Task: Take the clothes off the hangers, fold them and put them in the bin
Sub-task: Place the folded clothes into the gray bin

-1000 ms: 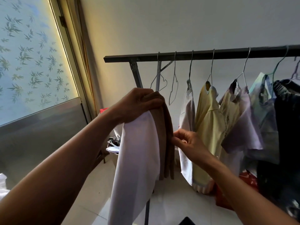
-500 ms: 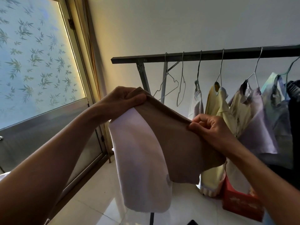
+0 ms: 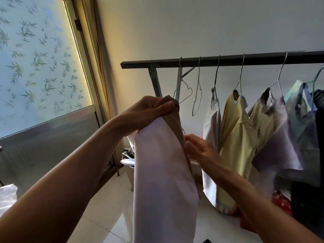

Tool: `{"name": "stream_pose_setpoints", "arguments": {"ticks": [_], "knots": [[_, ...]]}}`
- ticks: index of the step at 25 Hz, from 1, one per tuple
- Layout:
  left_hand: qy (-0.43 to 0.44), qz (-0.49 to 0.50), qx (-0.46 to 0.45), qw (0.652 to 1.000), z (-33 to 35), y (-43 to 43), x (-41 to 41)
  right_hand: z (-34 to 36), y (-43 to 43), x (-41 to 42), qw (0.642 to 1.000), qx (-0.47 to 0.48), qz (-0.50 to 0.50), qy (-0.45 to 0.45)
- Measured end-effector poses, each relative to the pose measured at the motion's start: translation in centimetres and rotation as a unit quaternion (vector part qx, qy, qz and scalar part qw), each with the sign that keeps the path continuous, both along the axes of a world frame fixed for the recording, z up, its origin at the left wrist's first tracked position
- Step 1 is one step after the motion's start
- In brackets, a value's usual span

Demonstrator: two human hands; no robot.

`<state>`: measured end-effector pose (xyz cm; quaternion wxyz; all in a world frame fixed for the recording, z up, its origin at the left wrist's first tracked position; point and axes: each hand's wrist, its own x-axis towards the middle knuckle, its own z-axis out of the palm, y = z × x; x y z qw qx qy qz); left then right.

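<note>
Two empty wire hangers (image 3: 190, 88) hang on the black rail (image 3: 228, 60) at upper centre, with a yellow shirt (image 3: 235, 137) to their right. Mid-frame, the left hand (image 3: 149, 111) clenches the top of a white-and-tan garment (image 3: 163, 172) draping to the bottom edge; the blurred right hand (image 3: 198, 148) meets its tan edge, grip unclear.

Daylight source: frosted window (image 3: 40, 71), upper left; bright, diffuse, no hard glare. Warm yellow spill on wall (image 3: 133, 95) beside it, fading to grey rightward. My left hand (image 3: 149, 113) and forearm backlit, near side dark. White garment (image 3: 163, 181) reads lilac-grey in shade. My right hand (image 3: 199, 151) motion-blurred, fingers smeared. Floor tiles (image 3: 112, 199) show soft sheen. Rail (image 3: 228, 60) slants: wide-angle distortion. Far-right clothes (image 3: 305, 190) dim, soft.
</note>
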<state>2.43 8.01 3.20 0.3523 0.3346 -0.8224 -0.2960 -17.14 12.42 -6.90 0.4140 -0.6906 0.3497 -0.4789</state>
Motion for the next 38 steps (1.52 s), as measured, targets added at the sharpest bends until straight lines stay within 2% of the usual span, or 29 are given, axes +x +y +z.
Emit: {"name": "stream_pose_setpoints", "arguments": {"ticks": [2,6,8,10,11,13,15,16,20,22,24,27,29,31,34,36,38], "knots": [[0.004,0.003,0.008,1.0,0.0,-0.1,0.0,-0.5,0.8,0.7,0.998,0.034,0.046,0.019],[0.011,0.019,0.009,1.0,-0.1,-0.3,0.4,-1.0,1.0,1.2,0.999,0.028,-0.007,0.016],[0.079,0.083,0.023,0.993,-0.6,-0.5,0.8,-0.7,0.9,0.8,0.999,0.041,-0.011,-0.002],[0.217,0.116,0.132,0.96,-2.4,-0.4,1.4,-0.1,0.4,0.4,0.999,0.04,-0.027,0.008],[0.263,0.091,0.214,0.936,-4.2,-0.2,1.6,0.3,0.2,0.2,0.998,0.04,-0.036,0.01],[0.304,0.015,0.353,0.885,-8.6,0.9,1.2,0.8,-0.4,-0.3,0.997,0.056,-0.046,-0.003],[0.328,-0.039,0.414,0.848,-11.7,2.1,0.2,1.3,-1.1,-1.1,0.994,0.096,-0.045,-0.031],[0.347,-0.034,0.408,0.844,-12.7,2.0,-0.2,1.5,-1.4,-1.5,0.991,0.121,-0.044,-0.036],[0.373,0.055,0.296,0.878,-13.4,0.9,-1.5,0.8,-2.7,-2.1,0.977,0.191,-0.089,-0.042],[0.352,0.092,0.259,0.895,-13.3,0.6,-2.0,0.1,-3.4,-2.5,0.971,0.184,-0.147,-0.032],[0.33,0.136,0.244,0.902,-13.0,0.5,-2.6,-0.4,-3.6,-3.1,0.975,0.19,-0.114,-0.032],[0.267,0.132,0.24,0.924,-12.5,0.4,-2.2,-0.9,-3.1,-3.6,0.981,0.166,-0.065,0.076],[0.162,0.086,0.207,0.961,-12.3,0.2,-1.0,-1.2,-3.2,-3.6,0.978,0.124,-0.1,0.137],[0.01,0.1,0.125,0.987,-12.1,-0.2,0.0,-1.2,-3.0,-3.4,0.973,0.086,-0.116,0.179],[-0.125,0.119,0.035,0.984,-11.9,-0.3,0.7,-1.2,-2.9,-3.5,0.969,0.05,-0.129,0.205],[-0.13,0.131,0.024,0.982,-11.8,-0.5,1.4,-1.1,-2.4,-3.6,0.979,0.069,-0.112,0.158],[-0.051,0.147,0.07,0.985,-11.8,-0.2,1.9,-1.2,-2.2,-3.5,0.986,0.114,-0.094,0.074]]}}
